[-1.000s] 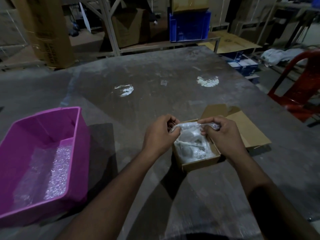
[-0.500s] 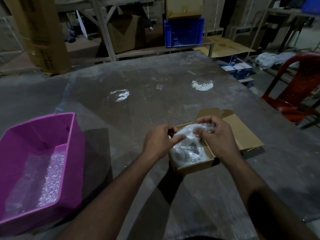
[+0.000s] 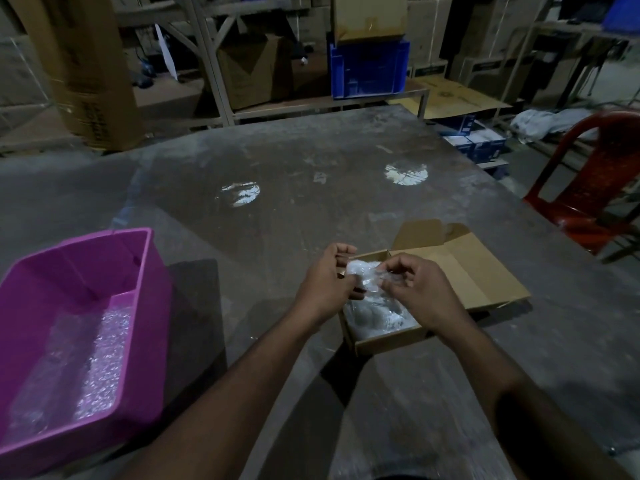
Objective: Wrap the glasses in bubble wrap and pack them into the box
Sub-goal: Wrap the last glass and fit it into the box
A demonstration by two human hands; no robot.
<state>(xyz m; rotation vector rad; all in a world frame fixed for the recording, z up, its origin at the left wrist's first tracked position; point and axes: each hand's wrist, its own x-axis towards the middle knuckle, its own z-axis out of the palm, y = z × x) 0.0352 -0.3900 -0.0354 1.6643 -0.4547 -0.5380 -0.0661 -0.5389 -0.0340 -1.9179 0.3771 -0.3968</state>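
Hands, left (image 3: pixel 325 282) and right (image 3: pixel 420 292), pinch the clear bubble-wrap bundle (image 3: pixel 367 282) directly above the small open brown cardboard box (image 3: pixel 388 339) near the tabletop's (image 3: pixel 311 161) front edge.

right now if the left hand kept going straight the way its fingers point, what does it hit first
The left hand points right, into the bubble-wrapped bundle it already pinches over the box. Past that, probably the right hand, though depth is unclear.
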